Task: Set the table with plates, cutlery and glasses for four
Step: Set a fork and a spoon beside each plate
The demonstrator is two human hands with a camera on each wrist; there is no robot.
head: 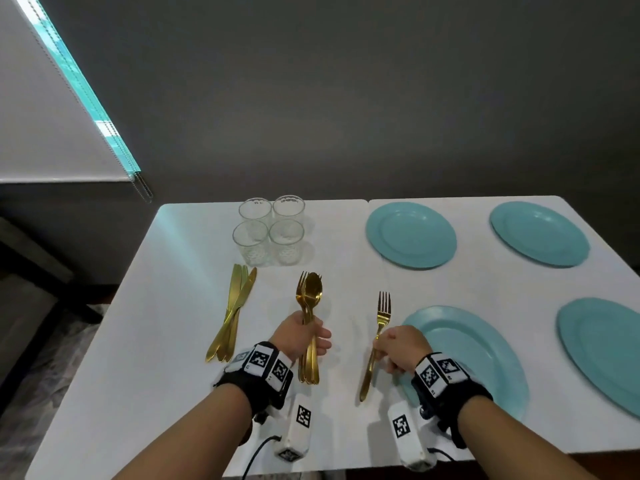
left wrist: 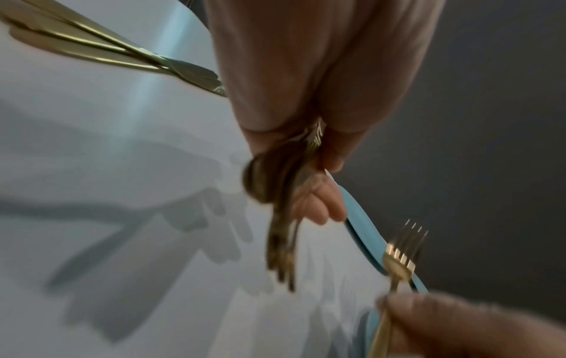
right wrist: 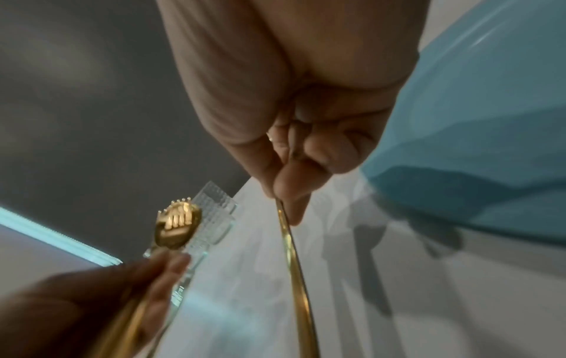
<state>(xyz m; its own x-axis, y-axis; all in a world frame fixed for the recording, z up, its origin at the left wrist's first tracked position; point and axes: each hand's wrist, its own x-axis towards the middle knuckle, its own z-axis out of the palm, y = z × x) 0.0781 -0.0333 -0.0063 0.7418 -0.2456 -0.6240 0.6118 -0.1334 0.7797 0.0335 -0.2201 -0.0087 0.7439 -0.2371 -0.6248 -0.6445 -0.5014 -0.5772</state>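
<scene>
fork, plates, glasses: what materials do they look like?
Fork: likely metal, polished gold finish, mirror glints.
Plates: matte teal with soft sheen; ceramic or melamine, can't tell.
Glasses: clear and see-through with a textured lower band; probably glass.

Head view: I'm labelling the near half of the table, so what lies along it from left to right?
Gold knives → left hand holding bundled spoons and forks → right hand holding a single fork → near-left plate → near-right plate.

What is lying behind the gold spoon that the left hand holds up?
Behind the top spoon, fork tines stick out, and more gold handles are bunched in the left hand. How many pieces are stacked there cannot be counted; they overlap.
</scene>
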